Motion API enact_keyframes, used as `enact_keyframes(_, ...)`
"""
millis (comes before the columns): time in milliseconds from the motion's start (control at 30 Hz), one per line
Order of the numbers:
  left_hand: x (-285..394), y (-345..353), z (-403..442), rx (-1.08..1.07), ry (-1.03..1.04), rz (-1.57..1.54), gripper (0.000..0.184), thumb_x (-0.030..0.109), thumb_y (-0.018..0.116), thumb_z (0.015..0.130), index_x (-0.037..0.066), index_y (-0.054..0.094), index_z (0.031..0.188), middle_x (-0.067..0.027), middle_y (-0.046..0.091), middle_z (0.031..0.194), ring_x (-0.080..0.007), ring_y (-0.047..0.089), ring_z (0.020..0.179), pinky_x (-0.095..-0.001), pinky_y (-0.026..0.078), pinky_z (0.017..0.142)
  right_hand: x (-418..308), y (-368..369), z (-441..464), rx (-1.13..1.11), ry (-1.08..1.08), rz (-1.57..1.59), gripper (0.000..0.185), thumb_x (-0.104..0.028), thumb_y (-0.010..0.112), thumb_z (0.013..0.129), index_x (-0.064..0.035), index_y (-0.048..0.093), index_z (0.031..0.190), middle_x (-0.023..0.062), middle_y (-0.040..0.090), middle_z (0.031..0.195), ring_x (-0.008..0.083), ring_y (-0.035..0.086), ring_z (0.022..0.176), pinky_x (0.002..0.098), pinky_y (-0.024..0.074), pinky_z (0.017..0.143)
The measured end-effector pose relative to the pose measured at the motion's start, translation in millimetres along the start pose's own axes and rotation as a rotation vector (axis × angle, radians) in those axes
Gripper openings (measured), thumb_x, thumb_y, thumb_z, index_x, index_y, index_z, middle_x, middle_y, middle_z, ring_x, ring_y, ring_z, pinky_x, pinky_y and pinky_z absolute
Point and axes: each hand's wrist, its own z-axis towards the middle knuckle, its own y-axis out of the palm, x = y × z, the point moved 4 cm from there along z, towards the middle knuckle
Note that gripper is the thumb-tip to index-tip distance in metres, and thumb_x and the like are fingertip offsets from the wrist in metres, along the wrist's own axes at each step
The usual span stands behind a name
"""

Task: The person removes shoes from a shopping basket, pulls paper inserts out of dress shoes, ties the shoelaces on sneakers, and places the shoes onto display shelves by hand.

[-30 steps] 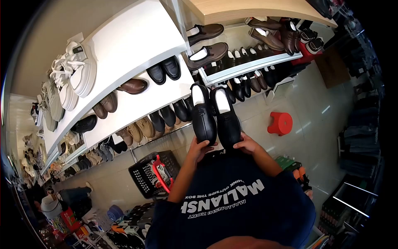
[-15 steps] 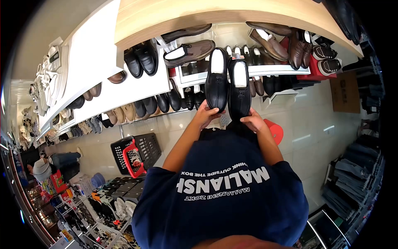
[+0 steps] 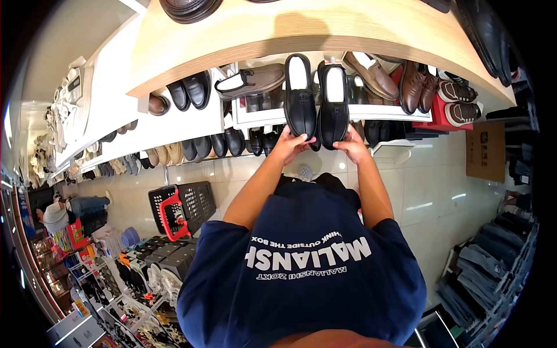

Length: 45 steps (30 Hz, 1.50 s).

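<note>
My left hand [image 3: 292, 145] is closed on the toe end of a black loafer [image 3: 300, 113]. The toe of a matching black loafer [image 3: 333, 123] is pinched in my right hand [image 3: 353, 146]. Both loafers sit side by side with heels pointing away from me and white lining showing inside. They are at the front of a white shelf [image 3: 394, 113] beneath a wooden top; whether their heels rest on it I cannot tell. A grey-brown shoe [image 3: 252, 81] lies left of them, and a brown loafer [image 3: 374, 78] to the right.
Above the shelf runs a wooden display top [image 3: 232, 49]. Brown lace-up shoes [image 3: 413, 93] and a red box [image 3: 435, 119] are to the right. A black shopping basket with red handle [image 3: 194, 203] stands on the floor, a cardboard box [image 3: 486, 151] farther right. Another person [image 3: 55, 214] is at far left.
Both hands have moved forward, carrying the two loafers closer to the shelf under the wooden top. My arms are stretched out farther, and the view has shifted.
</note>
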Motion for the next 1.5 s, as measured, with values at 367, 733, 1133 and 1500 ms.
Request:
enact_keyframes(367, 58, 23, 89, 0.093, -0.032, 0.155, 0.043, 0.012, 0.07, 0.099, 0.01, 0.046, 0.135, -0.012, 0.066, 0.13, -0.0323, 0.072, 0.113, -0.0392, 0.058, 0.086, -58, -36, 89, 0.11, 0.047, 0.074, 0.102, 0.018, 0.065, 0.079, -0.0252, 0.029, 0.163, 0.0113, 0.071, 0.101, 0.0158, 0.064, 0.073, 0.0274, 0.0475, 0.06)
enact_keyframes(733, 39, -21, 120, 0.482, 0.276, 1.092, 0.063, 0.034, 0.082, 0.082, -0.006, 0.062, 0.127, -0.0375, 0.061, 0.121, -0.047, 0.057, 0.12, -0.0476, 0.048, 0.103, -46, -48, 123, 0.101, -0.03, -0.271, 0.106, 0.013, 0.071, 0.079, -0.0195, 0.018, 0.166, 0.0146, 0.065, 0.122, 0.0191, 0.065, 0.088, 0.0297, 0.0511, 0.067)
enact_keyframes(1133, -62, -131, -134, 0.803, 0.365, 0.749, 0.03, 0.02, 0.074, 0.09, 0.0, 0.071, 0.112, -0.012, 0.074, 0.098, -0.0205, 0.07, 0.088, -0.0343, 0.056, 0.083, -47, -64, 108, 0.366, -0.436, -1.08, 0.088, -0.019, 0.084, 0.086, -0.0094, 0.038, 0.16, 0.0175, 0.058, 0.134, 0.0257, 0.058, 0.108, 0.038, 0.0455, 0.103)
enact_keyframes(1500, -161, -365, -411, 1.84, 0.088, 0.815, 0.043, 0.024, 0.082, 0.077, 0.005, 0.069, 0.113, -0.0222, 0.062, 0.116, -0.0394, 0.062, 0.109, -0.0468, 0.051, 0.098, -5, -4, 43, 0.789, -0.555, -1.188, 0.06, -0.022, 0.072, 0.093, 0.0069, 0.053, 0.142, 0.0196, 0.059, 0.12, 0.0282, 0.058, 0.104, 0.0393, 0.0491, 0.093)
